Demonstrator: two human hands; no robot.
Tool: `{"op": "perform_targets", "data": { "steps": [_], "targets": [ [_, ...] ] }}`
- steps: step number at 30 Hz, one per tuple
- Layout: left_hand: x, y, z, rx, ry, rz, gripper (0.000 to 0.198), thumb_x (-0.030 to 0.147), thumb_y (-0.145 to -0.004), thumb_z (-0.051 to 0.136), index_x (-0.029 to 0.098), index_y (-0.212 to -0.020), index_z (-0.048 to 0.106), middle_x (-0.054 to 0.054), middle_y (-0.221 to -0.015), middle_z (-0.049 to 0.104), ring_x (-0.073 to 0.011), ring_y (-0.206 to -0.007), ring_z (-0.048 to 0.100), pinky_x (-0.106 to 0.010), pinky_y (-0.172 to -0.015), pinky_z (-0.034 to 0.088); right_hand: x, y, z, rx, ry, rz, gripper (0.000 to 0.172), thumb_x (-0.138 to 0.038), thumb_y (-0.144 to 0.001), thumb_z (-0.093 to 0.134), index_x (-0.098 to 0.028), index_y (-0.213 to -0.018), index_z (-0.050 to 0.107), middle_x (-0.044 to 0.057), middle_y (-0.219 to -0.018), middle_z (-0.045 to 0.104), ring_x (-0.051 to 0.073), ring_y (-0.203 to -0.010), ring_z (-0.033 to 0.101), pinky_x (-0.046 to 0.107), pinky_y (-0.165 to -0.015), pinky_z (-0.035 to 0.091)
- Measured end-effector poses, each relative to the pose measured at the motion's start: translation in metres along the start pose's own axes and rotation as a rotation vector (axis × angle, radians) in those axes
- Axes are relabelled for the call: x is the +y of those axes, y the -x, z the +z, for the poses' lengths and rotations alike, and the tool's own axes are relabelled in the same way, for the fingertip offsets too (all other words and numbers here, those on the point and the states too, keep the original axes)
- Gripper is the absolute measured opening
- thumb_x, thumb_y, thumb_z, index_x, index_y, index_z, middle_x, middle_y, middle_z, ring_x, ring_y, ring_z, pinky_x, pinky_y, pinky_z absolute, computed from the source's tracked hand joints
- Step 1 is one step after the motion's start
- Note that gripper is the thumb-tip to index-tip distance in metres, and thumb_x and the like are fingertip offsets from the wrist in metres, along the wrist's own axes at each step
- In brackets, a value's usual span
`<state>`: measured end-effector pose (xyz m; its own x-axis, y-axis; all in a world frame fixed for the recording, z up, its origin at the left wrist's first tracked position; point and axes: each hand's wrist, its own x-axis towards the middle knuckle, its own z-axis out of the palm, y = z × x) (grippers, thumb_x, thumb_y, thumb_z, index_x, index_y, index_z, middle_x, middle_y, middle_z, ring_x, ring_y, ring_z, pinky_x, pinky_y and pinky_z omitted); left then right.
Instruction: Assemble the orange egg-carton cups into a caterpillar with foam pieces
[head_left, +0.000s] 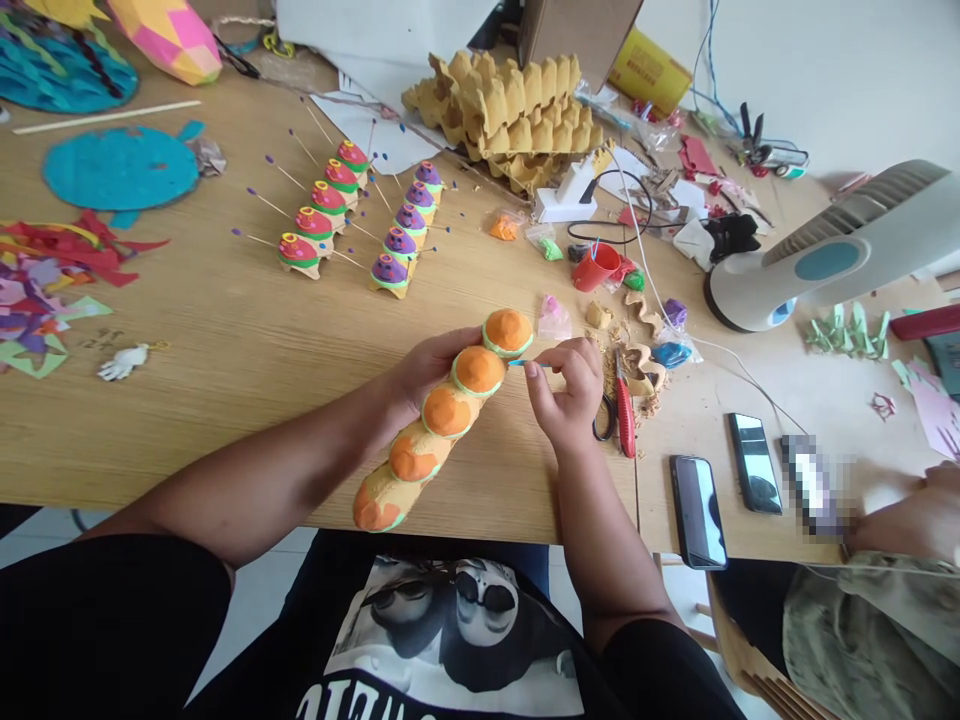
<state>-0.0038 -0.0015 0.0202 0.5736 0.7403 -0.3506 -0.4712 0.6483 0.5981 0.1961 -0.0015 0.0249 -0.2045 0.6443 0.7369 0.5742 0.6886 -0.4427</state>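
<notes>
A strip cut from an egg carton slants over the table's front part, its humps capped with orange clay and edged in pale green. Closed round its far-left side, my left hand holds it up. My right hand pinches a thin blue stick, whose tip is at the strip's edge between the two farthest humps; whether it touches cannot be made out. Beyond stand a red-and-green carton strip and a purple one, both with pins or sticks poking out.
Right of my hands lie a red cutter, black-handled scissors, carton scraps and a red cup. Phones lie by the front edge, near another person's arm. A white fan and egg trays stand behind.
</notes>
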Motion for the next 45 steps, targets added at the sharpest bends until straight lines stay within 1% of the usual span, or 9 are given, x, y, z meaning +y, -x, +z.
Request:
{"op": "perform_targets", "data": {
  "steps": [1, 5, 9, 14, 19, 23, 29, 35, 45],
  "targets": [
    [0.0, -0.001, 0.0, 0.008, 0.02, 0.039, 0.032, 0.051, -0.084, 0.07, 0.02, -0.084, 0.064, 0.001, -0.063, 0.057, -0.0133, -0.059, 0.05, -0.027, -0.061, 0.04, 0.0, 0.0, 0.001, -0.001, 0.018, 0.0, 0.018, -0.032, -0.095, 0.066, -0.023, -0.082, 0.06, 0.001, -0.075, 0.059, 0.019, -0.075, 0.056, 0.038, -0.074, 0.044],
    [-0.004, -0.008, -0.006, -0.005, 0.033, 0.047, 0.029, 0.051, -0.082, 0.07, 0.025, -0.095, 0.07, -0.001, -0.071, 0.065, -0.0215, -0.072, 0.064, -0.031, -0.067, 0.044, 0.002, 0.001, 0.002, 0.003, 0.066, 0.024, 0.018, -0.031, -0.094, 0.068, -0.023, -0.08, 0.059, 0.001, -0.074, 0.058, 0.018, -0.073, 0.054, 0.038, -0.074, 0.042],
    [-0.008, -0.015, -0.013, 0.019, 0.018, 0.086, 0.03, 0.051, -0.08, 0.071, 0.027, -0.097, 0.07, -0.003, -0.074, 0.067, -0.0257, -0.082, 0.067, -0.033, -0.071, 0.045, 0.0, 0.001, 0.001, 0.037, -0.014, 0.068, 0.016, -0.028, -0.096, 0.064, -0.023, -0.082, 0.06, 0.0, -0.073, 0.058, 0.018, -0.07, 0.052, 0.038, -0.073, 0.041],
    [-0.008, -0.018, -0.013, 0.118, -0.045, 0.274, 0.027, 0.048, -0.079, 0.077, 0.024, -0.081, 0.067, -0.001, -0.067, 0.062, -0.0192, -0.068, 0.059, -0.03, -0.065, 0.041, 0.0, 0.002, 0.002, 0.014, -0.052, 0.062, 0.007, -0.018, -0.096, 0.062, -0.023, -0.097, 0.067, 0.002, -0.082, 0.065, 0.017, -0.076, 0.058, 0.036, -0.073, 0.046],
    [-0.003, -0.016, -0.005, 0.163, -0.02, 0.367, 0.03, 0.044, -0.081, 0.079, 0.021, -0.072, 0.063, 0.002, -0.059, 0.054, -0.0109, -0.053, 0.045, -0.026, -0.054, 0.034, 0.004, 0.004, 0.004, 0.004, -0.047, 0.079, 0.017, -0.017, -0.099, 0.058, -0.024, -0.109, 0.07, 0.002, -0.086, 0.067, 0.016, -0.077, 0.062, 0.033, -0.072, 0.051],
    [-0.001, -0.015, 0.002, 0.21, 0.001, 0.424, 0.028, 0.04, -0.076, 0.084, 0.018, -0.071, 0.068, 0.001, -0.06, 0.058, -0.01, -0.054, 0.046, -0.024, -0.053, 0.035, 0.006, 0.005, 0.005, -0.044, -0.06, 0.023, 0.031, -0.014, -0.1, 0.054, -0.029, -0.12, 0.072, 0.002, -0.087, 0.064, 0.015, -0.079, 0.063, 0.032, -0.072, 0.054],
    [-0.003, -0.016, 0.003, 0.216, -0.049, 0.412, 0.027, 0.045, -0.076, 0.083, 0.021, -0.073, 0.072, -0.002, -0.069, 0.069, -0.0153, -0.062, 0.056, -0.028, -0.059, 0.042, 0.009, 0.01, 0.008, -0.119, -0.112, -0.015, 0.051, -0.009, -0.099, 0.053, -0.04, -0.137, 0.067, 0.002, -0.091, 0.061, 0.013, -0.08, 0.063, 0.029, -0.073, 0.053],
    [-0.004, -0.015, 0.003, 0.18, -0.045, 0.408, 0.027, 0.047, -0.076, 0.084, 0.022, -0.074, 0.073, -0.001, -0.067, 0.068, -0.015, -0.064, 0.057, -0.028, -0.061, 0.044, 0.012, 0.014, 0.011, -0.169, -0.097, 0.006, 0.05, -0.012, -0.099, 0.054, -0.041, -0.138, 0.067, 0.003, -0.092, 0.062, 0.014, -0.082, 0.064, 0.029, -0.074, 0.055],
    [-0.007, -0.016, 0.002, 0.157, -0.03, 0.39, 0.028, 0.046, -0.075, 0.084, 0.02, -0.078, 0.075, -0.003, -0.071, 0.071, -0.0158, -0.066, 0.062, -0.027, -0.063, 0.049, 0.013, 0.012, 0.01, -0.138, -0.122, -0.017, 0.051, -0.01, -0.097, 0.058, -0.041, -0.136, 0.069, 0.003, -0.094, 0.068, 0.014, -0.081, 0.067, 0.029, -0.074, 0.056]
  ]
}}
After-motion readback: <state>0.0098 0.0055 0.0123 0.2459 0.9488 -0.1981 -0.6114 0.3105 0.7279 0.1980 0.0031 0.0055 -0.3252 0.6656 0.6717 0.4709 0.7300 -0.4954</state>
